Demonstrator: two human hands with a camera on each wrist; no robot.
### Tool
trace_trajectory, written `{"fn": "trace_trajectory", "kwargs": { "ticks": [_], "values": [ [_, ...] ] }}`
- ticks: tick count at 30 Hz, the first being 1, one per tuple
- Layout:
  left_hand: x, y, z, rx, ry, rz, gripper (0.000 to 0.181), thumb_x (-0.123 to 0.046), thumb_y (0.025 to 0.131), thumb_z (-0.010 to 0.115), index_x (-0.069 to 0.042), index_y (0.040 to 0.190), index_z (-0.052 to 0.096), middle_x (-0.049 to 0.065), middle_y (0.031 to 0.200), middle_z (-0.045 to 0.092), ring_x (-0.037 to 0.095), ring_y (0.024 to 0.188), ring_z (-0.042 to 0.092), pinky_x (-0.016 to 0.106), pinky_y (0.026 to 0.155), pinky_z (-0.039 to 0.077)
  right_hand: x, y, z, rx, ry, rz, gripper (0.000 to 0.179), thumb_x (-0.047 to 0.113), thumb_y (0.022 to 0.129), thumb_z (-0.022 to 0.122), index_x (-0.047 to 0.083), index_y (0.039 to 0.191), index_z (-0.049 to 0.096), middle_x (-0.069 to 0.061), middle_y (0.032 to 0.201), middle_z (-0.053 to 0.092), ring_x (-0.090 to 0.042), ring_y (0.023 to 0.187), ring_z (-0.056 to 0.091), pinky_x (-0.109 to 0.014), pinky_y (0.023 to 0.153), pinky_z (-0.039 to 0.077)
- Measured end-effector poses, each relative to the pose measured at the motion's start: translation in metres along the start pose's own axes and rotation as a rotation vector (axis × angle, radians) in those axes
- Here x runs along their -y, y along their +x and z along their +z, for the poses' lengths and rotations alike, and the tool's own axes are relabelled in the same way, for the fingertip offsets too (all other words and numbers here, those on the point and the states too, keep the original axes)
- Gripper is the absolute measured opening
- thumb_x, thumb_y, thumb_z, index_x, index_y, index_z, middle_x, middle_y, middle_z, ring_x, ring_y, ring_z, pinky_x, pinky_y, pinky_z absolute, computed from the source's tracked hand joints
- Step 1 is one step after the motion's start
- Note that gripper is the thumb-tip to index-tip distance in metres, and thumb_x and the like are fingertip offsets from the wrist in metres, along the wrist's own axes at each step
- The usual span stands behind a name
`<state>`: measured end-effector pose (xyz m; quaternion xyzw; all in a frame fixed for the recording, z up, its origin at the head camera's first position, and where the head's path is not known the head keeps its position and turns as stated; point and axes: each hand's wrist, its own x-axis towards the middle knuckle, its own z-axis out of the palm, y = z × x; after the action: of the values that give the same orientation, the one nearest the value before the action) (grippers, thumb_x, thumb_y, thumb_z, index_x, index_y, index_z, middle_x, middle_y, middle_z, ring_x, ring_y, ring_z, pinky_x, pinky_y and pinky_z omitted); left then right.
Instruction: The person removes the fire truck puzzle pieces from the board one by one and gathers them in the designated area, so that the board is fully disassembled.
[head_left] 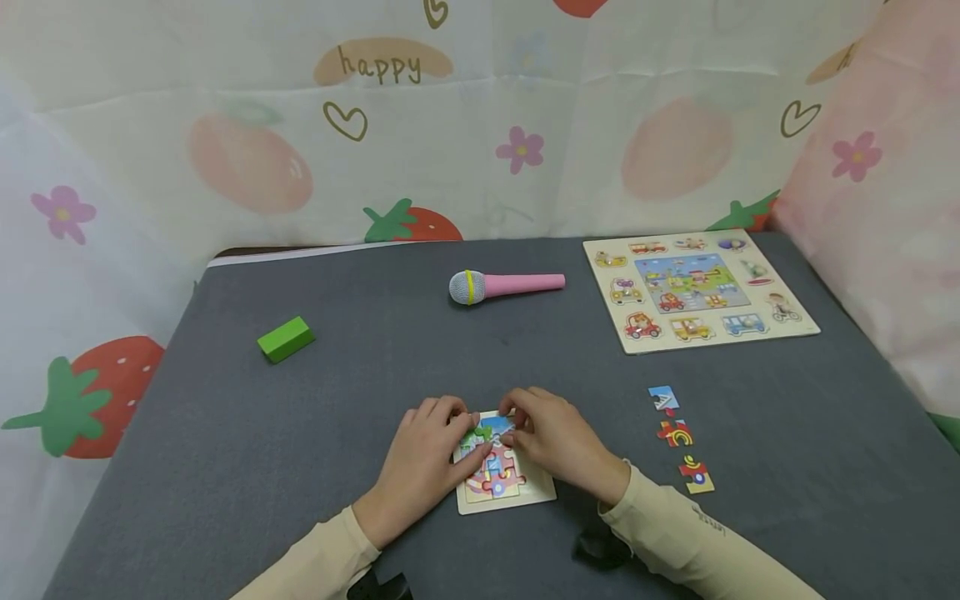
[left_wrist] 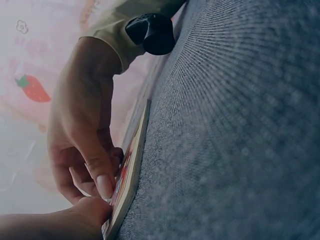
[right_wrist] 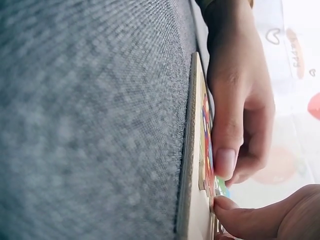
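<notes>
A small wooden jigsaw board (head_left: 538,493) lies in front of the person, its left part filled with colourful pieces (head_left: 495,477). The left hand (head_left: 431,446) rests on the board's left side, thumb laid across the pieces and fingertips at the upper left edge. At the upper right of the board, the right hand (head_left: 558,435) pinches a puzzle piece between thumb and fingers; the piece is mostly hidden. In the right wrist view, the left hand (right_wrist: 237,100) has its thumb tip on the pieces, close to the right thumb (right_wrist: 225,204).
Three loose puzzle pieces (head_left: 677,433) form a column to the right. Farther back lie a green block (head_left: 287,339), a pink toy microphone (head_left: 521,285) and a larger vehicle puzzle board (head_left: 611,325). A printed curtain (head_left: 480,117) hangs behind the grey table (head_left: 360,333).
</notes>
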<state>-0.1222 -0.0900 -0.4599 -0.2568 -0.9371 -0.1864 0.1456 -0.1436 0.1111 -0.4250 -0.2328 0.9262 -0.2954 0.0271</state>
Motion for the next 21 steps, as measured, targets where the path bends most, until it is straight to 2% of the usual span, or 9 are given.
{"fn": "trace_trajectory", "kwargs": {
  "ticks": [2, 5, 9, 13, 17, 21],
  "values": [
    [0.000, 0.000, 0.001, 0.003, -0.031, -0.022, 0.032, -0.045, 0.090, 0.064, -0.018, 0.106, 0.068, -0.001, 0.105, 0.057, 0.018, 0.093, 0.052, 0.037, 0.075, 0.040, 0.000, 0.000, 0.000, 0.003, 0.002, -0.003, 0.021, 0.012, 0.081, 0.077, 0.012, 0.098, 0.064, -0.001, 0.081, 0.058, -0.009, 0.068, 0.051, -0.023, 0.059, 0.041],
    [0.000, 0.000, 0.003, 0.021, -0.111, -0.090, 0.032, -0.044, 0.088, 0.066, -0.018, 0.108, 0.066, 0.000, 0.107, 0.056, 0.020, 0.098, 0.050, 0.040, 0.079, 0.037, -0.003, 0.002, -0.001, 0.015, 0.021, 0.000, 0.017, 0.014, 0.084, 0.074, 0.012, 0.098, 0.065, 0.002, 0.081, 0.057, -0.009, 0.068, 0.050, -0.023, 0.060, 0.041],
    [-0.001, 0.001, 0.005, 0.039, -0.199, -0.162, 0.034, -0.043, 0.088, 0.067, -0.019, 0.111, 0.064, 0.000, 0.110, 0.054, 0.022, 0.103, 0.047, 0.043, 0.083, 0.032, -0.006, 0.004, -0.003, 0.028, 0.091, 0.025, 0.010, 0.014, 0.089, 0.069, 0.012, 0.097, 0.066, 0.005, 0.079, 0.057, -0.009, 0.067, 0.049, -0.023, 0.059, 0.041],
    [-0.001, 0.001, 0.005, 0.046, -0.209, -0.155, 0.039, -0.046, 0.087, 0.067, -0.019, 0.115, 0.062, 0.001, 0.112, 0.054, 0.022, 0.105, 0.046, 0.045, 0.085, 0.032, -0.007, 0.005, -0.005, 0.032, 0.151, 0.039, 0.005, 0.012, 0.090, 0.067, 0.013, 0.095, 0.066, 0.005, 0.078, 0.058, -0.010, 0.065, 0.049, -0.024, 0.057, 0.042],
    [-0.001, 0.000, 0.005, 0.074, -0.211, -0.143, 0.047, -0.050, 0.085, 0.067, -0.018, 0.120, 0.060, 0.002, 0.117, 0.053, 0.023, 0.109, 0.045, 0.046, 0.087, 0.031, -0.010, 0.005, -0.005, 0.043, 0.163, 0.036, 0.004, 0.013, 0.090, 0.067, 0.012, 0.094, 0.066, 0.004, 0.077, 0.059, -0.010, 0.066, 0.050, -0.024, 0.058, 0.042],
    [-0.002, 0.000, 0.004, 0.084, -0.230, -0.175, 0.048, -0.049, 0.084, 0.068, -0.018, 0.120, 0.060, 0.004, 0.119, 0.052, 0.024, 0.111, 0.044, 0.046, 0.088, 0.030, -0.011, 0.008, -0.005, 0.062, 0.190, 0.042, 0.004, 0.016, 0.091, 0.067, 0.012, 0.091, 0.066, 0.005, 0.077, 0.059, -0.010, 0.067, 0.050, -0.025, 0.061, 0.042]
  ]
}}
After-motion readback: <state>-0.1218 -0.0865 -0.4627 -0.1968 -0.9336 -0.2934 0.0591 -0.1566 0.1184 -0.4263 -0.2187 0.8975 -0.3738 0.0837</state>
